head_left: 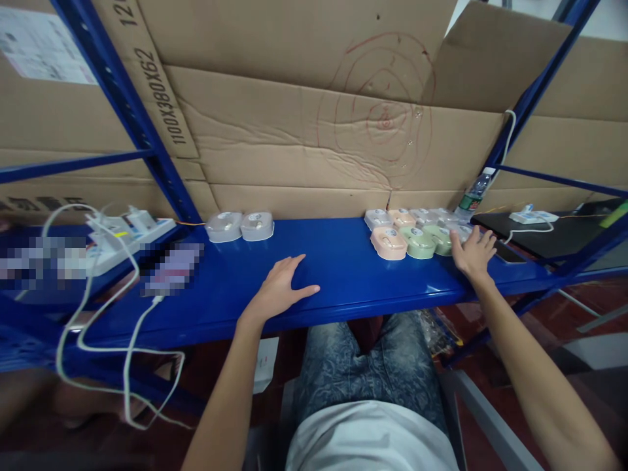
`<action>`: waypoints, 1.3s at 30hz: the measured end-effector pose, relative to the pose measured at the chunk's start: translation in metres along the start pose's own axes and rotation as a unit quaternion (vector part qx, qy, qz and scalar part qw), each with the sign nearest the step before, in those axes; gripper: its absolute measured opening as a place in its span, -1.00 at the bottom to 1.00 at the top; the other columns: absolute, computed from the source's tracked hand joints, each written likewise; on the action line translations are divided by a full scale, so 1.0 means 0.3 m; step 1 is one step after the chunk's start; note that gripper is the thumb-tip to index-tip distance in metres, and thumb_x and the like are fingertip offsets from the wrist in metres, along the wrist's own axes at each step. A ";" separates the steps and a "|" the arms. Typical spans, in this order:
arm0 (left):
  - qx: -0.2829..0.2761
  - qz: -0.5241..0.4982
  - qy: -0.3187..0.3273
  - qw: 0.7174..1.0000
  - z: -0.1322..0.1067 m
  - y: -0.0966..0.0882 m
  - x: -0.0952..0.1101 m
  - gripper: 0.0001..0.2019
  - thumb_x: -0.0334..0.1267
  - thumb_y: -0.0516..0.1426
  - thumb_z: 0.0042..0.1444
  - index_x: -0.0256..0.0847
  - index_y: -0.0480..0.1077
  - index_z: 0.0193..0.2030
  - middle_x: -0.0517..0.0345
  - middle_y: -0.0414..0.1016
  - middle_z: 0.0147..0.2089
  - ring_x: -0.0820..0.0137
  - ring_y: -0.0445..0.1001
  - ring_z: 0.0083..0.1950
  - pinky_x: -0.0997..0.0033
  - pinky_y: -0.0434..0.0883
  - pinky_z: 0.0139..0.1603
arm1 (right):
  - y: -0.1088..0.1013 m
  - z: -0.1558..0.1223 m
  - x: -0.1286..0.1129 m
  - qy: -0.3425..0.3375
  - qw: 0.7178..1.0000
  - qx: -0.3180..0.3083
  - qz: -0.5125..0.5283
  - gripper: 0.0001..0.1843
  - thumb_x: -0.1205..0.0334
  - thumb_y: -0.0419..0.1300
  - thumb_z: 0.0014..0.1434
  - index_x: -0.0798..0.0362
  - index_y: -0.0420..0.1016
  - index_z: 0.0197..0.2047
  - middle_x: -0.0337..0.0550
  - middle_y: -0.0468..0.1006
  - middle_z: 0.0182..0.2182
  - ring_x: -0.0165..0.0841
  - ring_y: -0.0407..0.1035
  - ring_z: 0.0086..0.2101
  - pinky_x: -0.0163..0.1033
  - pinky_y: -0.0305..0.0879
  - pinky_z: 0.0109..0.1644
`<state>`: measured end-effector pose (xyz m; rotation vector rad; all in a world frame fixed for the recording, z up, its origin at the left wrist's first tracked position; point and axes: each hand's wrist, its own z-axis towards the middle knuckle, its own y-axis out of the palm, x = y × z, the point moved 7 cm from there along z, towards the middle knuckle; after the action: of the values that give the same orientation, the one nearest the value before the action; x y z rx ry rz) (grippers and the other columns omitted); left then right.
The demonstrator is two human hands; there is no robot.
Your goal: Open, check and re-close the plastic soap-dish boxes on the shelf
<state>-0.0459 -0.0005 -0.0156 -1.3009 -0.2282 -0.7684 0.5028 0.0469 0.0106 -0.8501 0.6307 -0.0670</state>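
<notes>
At the bottom centre of the frame the person sat close to a blue shelf [343, 281], knees under its front edge. Just above, at centre, the left hand [279, 288] lay flat on the bare metal, fingers loose and spread, holding nothing. At centre right the right hand [473, 252] stretched out palm down, fingers splayed over the right end of a cluster of small cases [417, 243]. These were pink, green and whitish, packed touching in two rows. The hand gripped none of them, though whether its fingertips pressed on the nearest whitish one or only hovered was hard to make out. The cases looked like rounded hard plastic: probably light, stiff and rather slippery, best pinched across the two long sides between thumb and fingers.

A dark phone [509, 252] lay just right of that hand. Further left, two pale cases [239, 226] sat apart by the back wall, and a power strip [130, 230] with white cables [128, 353] sat at the left edge. Behind everything stood a bottle [473, 194] at centre right and cardboard sheets [304, 131].
</notes>
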 end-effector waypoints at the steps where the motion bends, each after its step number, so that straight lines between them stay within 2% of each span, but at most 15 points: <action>1: 0.001 0.001 0.001 1.000 0.000 0.000 0.000 -0.06 0.35 0.26 0.18 -0.08 0.17 0.56 -0.15 0.22 0.57 -0.11 0.09 0.61 -0.21 0.17 0.54 | -0.006 -0.009 0.000 0.019 1.000 0.002 0.015 0.16 -0.50 -0.17 0.33 0.31 -0.11 0.61 0.47 -0.22 0.58 0.36 -0.31 0.53 0.43 -0.26 0.53; 5: -0.005 0.003 -0.006 1.000 -0.001 0.001 0.000 -0.03 0.37 0.25 0.18 -0.13 0.15 0.57 -0.19 0.20 0.58 -0.13 0.07 0.62 -0.23 0.19 0.53 | 0.011 -0.030 -0.013 0.106 0.991 0.007 0.083 0.21 -0.49 -0.11 0.30 0.33 -0.24 0.62 0.45 -0.32 0.59 0.34 -0.34 0.54 0.37 -0.21 0.54; 9: -0.002 -0.001 -0.007 1.000 -0.002 -0.003 0.002 -0.05 0.35 0.26 0.18 -0.08 0.16 0.57 -0.17 0.21 0.57 -0.14 0.08 0.61 -0.25 0.21 0.51 | 0.077 -0.017 -0.066 0.123 0.986 -0.003 0.113 0.18 -0.39 -0.07 0.30 0.39 -0.25 0.60 0.53 -0.28 0.57 0.31 -0.32 0.54 0.40 -0.25 0.54; 13: -0.003 0.004 -0.003 1.000 0.002 -0.001 0.000 -0.06 0.35 0.26 0.18 -0.09 0.16 0.57 -0.18 0.22 0.56 -0.13 0.10 0.61 -0.22 0.18 0.53 | 0.103 -0.004 -0.113 0.096 0.989 -0.030 0.105 0.22 -0.40 -0.08 0.29 0.51 -0.26 0.57 0.62 -0.23 0.54 0.31 -0.40 0.54 0.45 -0.39 0.52; 17: -0.004 0.003 -0.003 1.000 0.003 0.001 -0.004 -0.05 0.35 0.25 0.19 -0.11 0.16 0.57 -0.18 0.22 0.56 -0.13 0.09 0.61 -0.21 0.18 0.53 | 0.052 -0.045 -0.118 0.080 0.993 -0.043 0.078 0.26 -0.44 -0.14 0.32 0.57 -0.34 0.57 0.68 -0.35 0.54 0.36 -0.45 0.53 0.37 -0.32 0.54; 19: -0.001 0.001 0.000 1.000 0.002 -0.001 -0.001 -0.06 0.35 0.25 0.19 -0.07 0.16 0.57 -0.16 0.22 0.57 -0.12 0.10 0.61 -0.21 0.18 0.53 | 0.008 -0.093 -0.137 0.046 0.997 -0.029 0.059 0.29 -0.51 -0.16 0.31 0.51 -0.38 0.58 0.66 -0.39 0.54 0.37 -0.45 0.53 0.37 -0.27 0.53; 22: -0.003 0.000 -0.005 1.000 -0.001 -0.002 0.002 -0.07 0.36 0.26 0.18 -0.04 0.16 0.56 -0.14 0.23 0.56 -0.13 0.10 0.61 -0.21 0.18 0.52 | -0.024 -0.200 -0.214 -0.037 0.998 -0.036 0.033 0.39 -0.62 -0.12 0.24 0.43 -0.46 0.59 0.62 -0.40 0.55 0.34 -0.44 0.54 0.33 -0.24 0.54; 25: -0.007 0.000 -0.014 1.000 -0.002 -0.004 0.006 -0.06 0.35 0.25 0.18 -0.07 0.16 0.56 -0.15 0.22 0.57 -0.13 0.09 0.61 -0.21 0.18 0.53 | 0.006 -0.315 -0.322 -0.101 0.991 -0.091 0.012 0.52 -0.69 0.00 0.12 0.42 -0.49 0.60 0.62 -0.38 0.55 0.36 -0.44 0.53 0.33 -0.25 0.53; 28: -0.010 0.001 -0.015 1.000 -0.002 -0.005 0.011 -0.06 0.35 0.25 0.18 -0.10 0.16 0.56 -0.18 0.22 0.57 -0.14 0.08 0.61 -0.22 0.17 0.53 | 0.060 -0.383 -0.406 -0.115 0.983 -0.139 -0.015 0.57 -0.71 0.04 0.07 0.42 -0.50 0.59 0.68 -0.41 0.54 0.46 -0.45 0.51 0.44 -0.26 0.50; 33: -0.018 0.000 -0.019 1.000 -0.005 -0.004 0.017 -0.06 0.33 0.25 0.20 -0.10 0.13 0.57 -0.17 0.18 0.58 -0.12 0.03 0.63 -0.21 0.12 0.56 | 0.108 -0.385 -0.457 -0.110 0.983 -0.135 -0.060 0.41 -0.62 -0.07 0.22 0.45 -0.42 0.59 0.79 -0.39 0.51 0.63 -0.42 0.47 0.56 -0.28 0.43; 36: -0.019 0.002 -0.018 1.000 -0.007 -0.006 0.022 -0.08 0.33 0.24 0.20 -0.08 0.14 0.57 -0.14 0.19 0.58 -0.12 0.02 0.63 -0.21 0.13 0.55 | 0.116 -0.377 -0.461 -0.114 0.982 -0.122 -0.085 0.29 -0.52 -0.10 0.30 0.46 -0.37 0.59 0.81 -0.36 0.50 0.66 -0.41 0.46 0.61 -0.31 0.40; 39: -0.018 0.005 -0.016 1.000 -0.006 -0.007 0.025 -0.09 0.32 0.25 0.20 -0.07 0.16 0.56 -0.13 0.22 0.57 -0.13 0.03 0.63 -0.21 0.13 0.56 | 0.116 -0.378 -0.460 -0.115 0.982 -0.115 -0.091 0.25 -0.50 -0.12 0.32 0.47 -0.31 0.58 0.82 -0.35 0.49 0.67 -0.42 0.46 0.62 -0.32 0.39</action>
<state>-0.0422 -0.0051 -0.0102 -1.3492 -0.2350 -0.7466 0.3217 0.0344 -0.0020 -1.1210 0.3450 -0.0600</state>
